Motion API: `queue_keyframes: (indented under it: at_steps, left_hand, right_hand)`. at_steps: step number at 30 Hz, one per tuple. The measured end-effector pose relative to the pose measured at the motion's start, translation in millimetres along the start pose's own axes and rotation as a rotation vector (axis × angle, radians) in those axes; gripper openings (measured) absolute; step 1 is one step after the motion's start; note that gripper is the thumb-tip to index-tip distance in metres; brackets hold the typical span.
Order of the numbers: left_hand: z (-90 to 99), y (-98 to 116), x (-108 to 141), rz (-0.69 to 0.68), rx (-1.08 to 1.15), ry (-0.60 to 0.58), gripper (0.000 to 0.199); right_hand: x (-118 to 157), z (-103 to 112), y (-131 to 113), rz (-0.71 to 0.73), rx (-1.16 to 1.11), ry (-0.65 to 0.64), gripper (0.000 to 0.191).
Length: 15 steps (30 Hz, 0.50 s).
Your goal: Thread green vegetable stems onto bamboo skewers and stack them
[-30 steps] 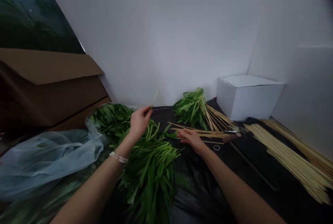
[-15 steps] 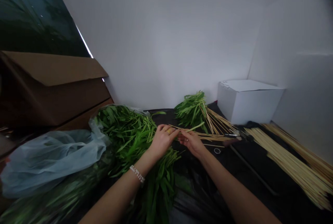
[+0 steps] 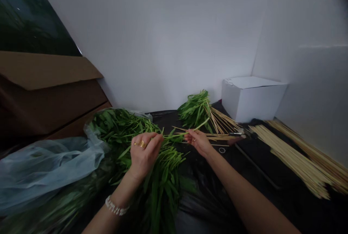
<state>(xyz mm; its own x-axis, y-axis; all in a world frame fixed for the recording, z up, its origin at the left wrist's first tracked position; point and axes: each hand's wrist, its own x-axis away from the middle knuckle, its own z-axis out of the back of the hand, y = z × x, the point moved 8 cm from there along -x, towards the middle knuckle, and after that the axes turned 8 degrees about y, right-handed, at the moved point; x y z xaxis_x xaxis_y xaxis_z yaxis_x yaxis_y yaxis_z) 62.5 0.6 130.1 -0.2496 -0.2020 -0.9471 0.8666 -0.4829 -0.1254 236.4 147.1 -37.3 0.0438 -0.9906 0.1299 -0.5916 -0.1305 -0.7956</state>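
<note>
My right hand (image 3: 199, 141), closed in a pinch, holds a long green leafy-vegetable stem (image 3: 202, 123). Its pale cut end points up to the right, and its leafy end trails left. My left hand (image 3: 145, 152) is also pinched, over the greens. A small green tip shows at its fingertips; I cannot tell whether it belongs to the same stem. Below and behind the left hand spreads a big heap of leafy greens (image 3: 165, 190). Several thin bamboo sticks (image 3: 217, 137) lie just beyond the right hand.
A bunch of greens (image 3: 191, 109) with fanned sticks lies by the wall. A white box (image 3: 252, 100) stands back right, bundled sticks (image 3: 288, 158) at right. Left are a plastic bag (image 3: 54, 165) and a cardboard box (image 3: 54, 100). A small ring (image 3: 222, 150) lies on black sheeting (image 3: 203, 205).
My left hand has moved left and toward me, away from the right hand. The right hand still pinches the stem. The whole view has shifted slightly.
</note>
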Motion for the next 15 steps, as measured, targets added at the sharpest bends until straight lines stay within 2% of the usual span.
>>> queue_keyframes:
  at_steps: [2,4,7,10,15]
  left_hand:
    - [4.3,11,-4,-0.111,-0.113,0.058,0.024]
    - [1.8,16,-7,-0.147,-0.152,0.045,0.022]
    - [-25.0,17,-1,-0.178,-0.149,-0.193,0.011]
    - [-55.1,6,16,-0.154,-0.203,-0.416,0.010]
    - [-77.4,-12,35,-0.060,-0.260,-0.531,0.015]
  right_hand:
    - [0,-1,0,-0.002,0.019,0.003,0.035]
    - [1,-2,0,0.002,0.027,-0.001,0.036]
    - [1,-3,0,0.007,0.025,-0.002,0.037]
    - [2,-4,-1,0.012,0.028,-0.009,0.036]
    - [7,-11,-3,0.020,0.053,-0.084,0.039]
